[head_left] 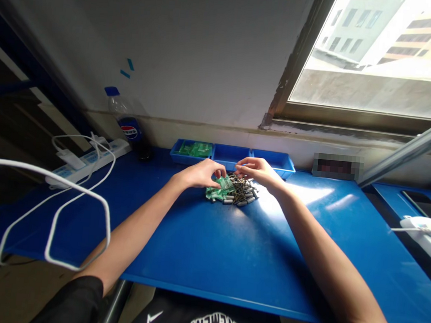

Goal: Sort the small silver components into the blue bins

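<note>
On the blue table lies a mixed pile, with green translucent pieces [218, 188] on its left and dark and brassy screws with small grey cylinders [243, 191] on its right. My left hand [205, 173] reaches over the green pieces, its fingers curved and apart, with nothing visibly held. Just above the screws is my right hand [256, 170], thumb and fingertips brought close together; whatever may be between them is too small to make out. Behind the pile stand three joined blue trays [231, 155]. Green pieces [195, 149] lie in the left compartment.
A cola bottle [131, 129] stands at the back left beside a white power strip [87, 163]. Looped white cables [107, 212] hang at the left, over my left forearm. Another power strip [429, 238] and a phone [423, 206] are at the far right.
</note>
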`<state>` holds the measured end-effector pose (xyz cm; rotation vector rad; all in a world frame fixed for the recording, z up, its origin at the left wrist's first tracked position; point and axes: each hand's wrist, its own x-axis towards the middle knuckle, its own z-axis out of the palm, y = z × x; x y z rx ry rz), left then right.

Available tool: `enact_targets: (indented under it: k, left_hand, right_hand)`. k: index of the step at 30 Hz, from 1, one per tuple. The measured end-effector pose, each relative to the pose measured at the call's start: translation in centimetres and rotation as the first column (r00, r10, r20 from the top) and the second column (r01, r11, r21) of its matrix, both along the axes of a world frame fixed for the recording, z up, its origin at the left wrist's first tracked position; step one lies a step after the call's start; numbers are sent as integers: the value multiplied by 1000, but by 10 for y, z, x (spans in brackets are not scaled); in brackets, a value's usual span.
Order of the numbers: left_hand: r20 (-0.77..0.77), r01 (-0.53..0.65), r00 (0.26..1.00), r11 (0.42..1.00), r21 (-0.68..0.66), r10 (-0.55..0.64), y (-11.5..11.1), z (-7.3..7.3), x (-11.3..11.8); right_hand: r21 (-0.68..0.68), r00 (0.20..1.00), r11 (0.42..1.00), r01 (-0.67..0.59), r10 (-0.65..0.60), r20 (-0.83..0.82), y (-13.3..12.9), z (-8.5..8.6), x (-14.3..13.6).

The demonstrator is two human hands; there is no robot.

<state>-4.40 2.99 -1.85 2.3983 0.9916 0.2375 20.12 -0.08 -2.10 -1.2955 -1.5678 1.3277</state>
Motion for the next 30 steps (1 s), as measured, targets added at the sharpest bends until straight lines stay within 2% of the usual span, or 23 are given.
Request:
enact_targets:
  k: [5,9,15,20,23,26,30]
  left_hand:
    - [-21,-17,1000,1000,-6,17,0,-2,1]
    - [28,-25,999,1000,4,25,0,-1,2]
    - [287,-13,957,991,-131,51,-3,4,4]
    - [462,16,881,970,-243,101,-5,9,7]
    - [531,-14,834,968,-251,150,-5,10,8]
    - [549,-37,818,968,-247,171,-4,10,8]
    - [504,-17,850,963,-268,155,-4,12,7]
  right_hand:
    - [17,999,1000,-15,15,30,1,-2,1]
    - [17,999,1000,-15,15,41,2,-4,1]
    - [91,994,995,-47,38,98,4,-10,4]
    - [53,983,984,-173,169,72,0,0,6]
    - [23,971,972,-232,230,65,-3,6,6]
    - [47,969,969,-243,241,48,-4,6,5]
    - [79,982,979,-189,190,-6,-2,4,6]
